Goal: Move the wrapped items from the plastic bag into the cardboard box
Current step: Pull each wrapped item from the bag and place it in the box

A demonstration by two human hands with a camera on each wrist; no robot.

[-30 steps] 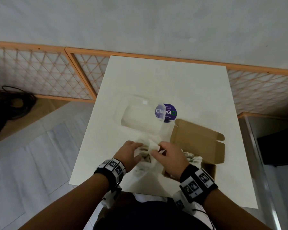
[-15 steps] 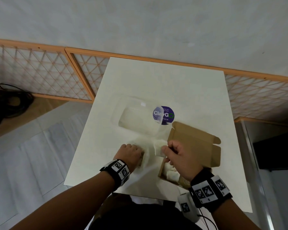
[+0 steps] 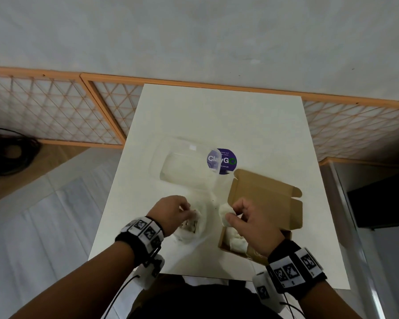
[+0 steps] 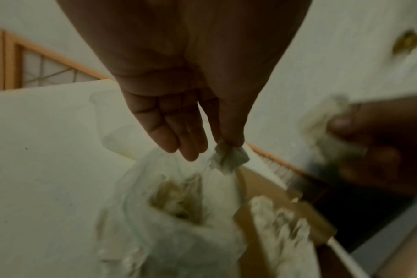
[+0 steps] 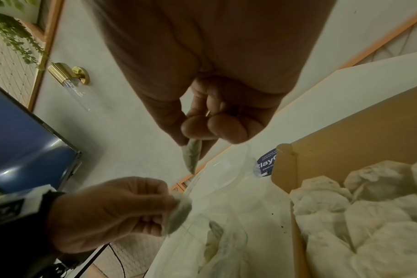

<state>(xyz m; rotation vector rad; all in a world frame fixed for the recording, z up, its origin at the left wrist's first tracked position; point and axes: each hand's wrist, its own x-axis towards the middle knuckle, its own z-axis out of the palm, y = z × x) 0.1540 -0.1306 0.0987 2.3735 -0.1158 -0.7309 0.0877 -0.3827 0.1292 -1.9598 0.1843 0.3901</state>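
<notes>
We see right hand [image 3: 253,224] pinching wrapped item [image 3: 225,215] above cardboard box [image 3: 265,203]; left hand [image 3: 171,212] pinching second wrapped item [image 4: 229,158] over plastic bag [image 3: 191,229] on table [image 3: 217,120].

The table [image 3: 217,116] is a smooth off-white top with a matt look, no glare on it. The cardboard box [image 3: 266,199] is plain brown, matt, raw-looking card inside and out. The wrapped items [image 5: 360,222] in it look like crinkly white tissue paper, soft and wrinkled. The plastic bag [image 4: 169,235] is thin clear film, creased, a bit shiny along its folds. The clear container [image 3: 184,166] farther back is glossy see-through plastic with a smooth purple sticker [image 3: 224,161] just right of it. The wall lamp [image 5: 67,74] is polished brass-coloured metal, and the screen [image 5: 19,127] is dark and glossy.
</notes>
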